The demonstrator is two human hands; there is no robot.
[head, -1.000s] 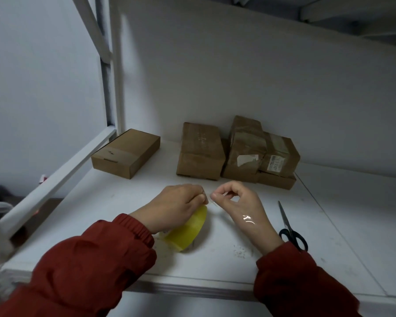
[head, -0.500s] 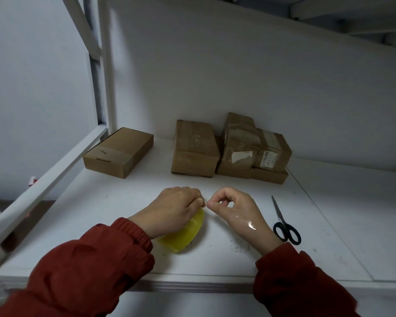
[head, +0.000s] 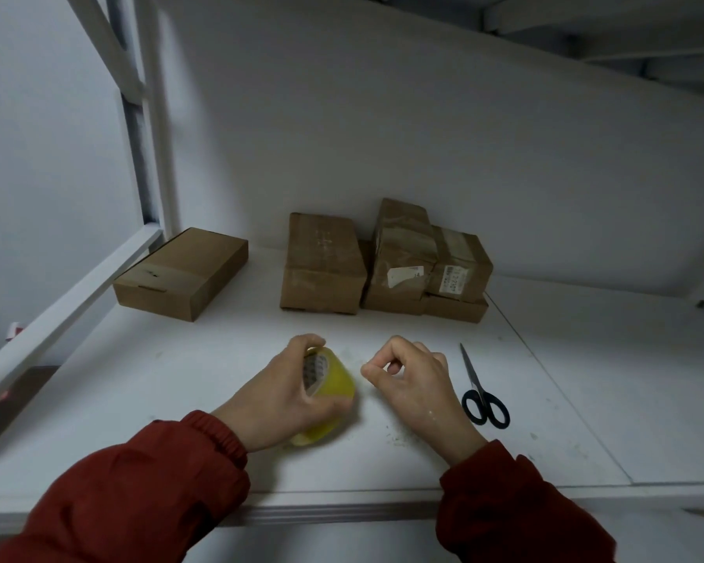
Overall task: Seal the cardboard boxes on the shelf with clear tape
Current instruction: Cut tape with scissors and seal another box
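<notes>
My left hand grips a yellowish roll of clear tape held on edge on the white shelf. Just right of the roll, my right hand pinches thumb and forefinger together, seemingly on the tape's loose end; the clear strip is too faint to make out. Behind the hands lie brown cardboard boxes: a flat one at the left, one in the middle, and a pile of taped, labelled boxes to the right.
Black-handled scissors lie shut on the shelf right of my right hand. A white frame post and a slanted rail border the left side. The shelf's front edge runs under my wrists. The back wall stands behind the boxes.
My left hand has turned the roll so its inner core shows. My right hand's pinch has drawn a little away to the right of the roll.
</notes>
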